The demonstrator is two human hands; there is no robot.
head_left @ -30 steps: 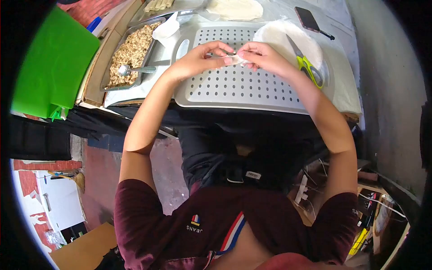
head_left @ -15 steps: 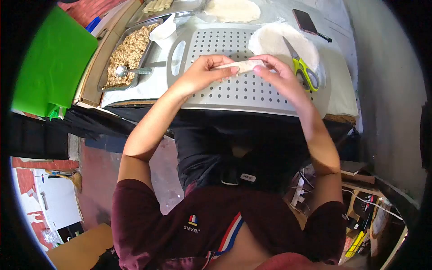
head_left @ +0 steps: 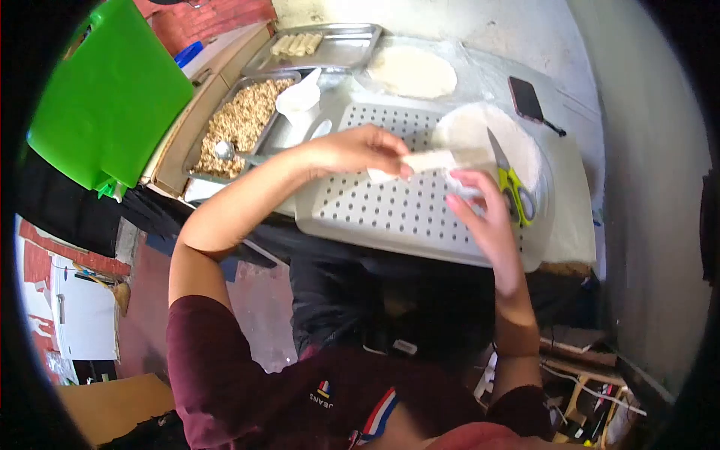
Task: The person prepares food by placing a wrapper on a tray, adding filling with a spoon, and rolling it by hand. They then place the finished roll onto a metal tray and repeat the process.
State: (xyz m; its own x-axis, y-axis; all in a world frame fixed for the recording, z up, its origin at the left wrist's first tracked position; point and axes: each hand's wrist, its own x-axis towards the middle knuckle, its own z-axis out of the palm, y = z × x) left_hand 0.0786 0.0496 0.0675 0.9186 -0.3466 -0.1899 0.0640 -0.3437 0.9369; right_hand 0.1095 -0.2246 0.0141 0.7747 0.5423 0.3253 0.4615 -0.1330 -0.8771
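From the head view, the left hand [head_left: 352,150] grips one end of a pale roll [head_left: 424,160] between thumb and fingertips, holding it just above the perforated tray [head_left: 375,214], which lies on the surface [head_left: 570,225]. The roll runs roughly level, its far end reaching toward a round stack of wrappers [head_left: 469,131] on the tray's right side. The right hand [head_left: 484,214] is just below and right of the roll with its fingers loosely open, their tips near the roll's right end; whether they touch it I cannot tell, and it holds nothing clearly. Scissors [head_left: 510,180] with yellow-green handles lie across the wrappers, blades pointing away from the person, just beside the right hand. Behind the tray, another flat round wrapper [head_left: 411,71] lies on clear plastic. To the left stands a metal pan of crumbly brown filling [head_left: 244,120] with a spoon [head_left: 225,150] resting in it (bowl down in the mix), and beside it a small white cup [head_left: 298,99]. Further back, a steel tray [head_left: 345,49] holds a few finished rolls [head_left: 296,43] side by side in its left corner. A dark phone [head_left: 526,99] lies well apart at the right rear of the surface, and a green board [head_left: 105,97] stands at the far left.
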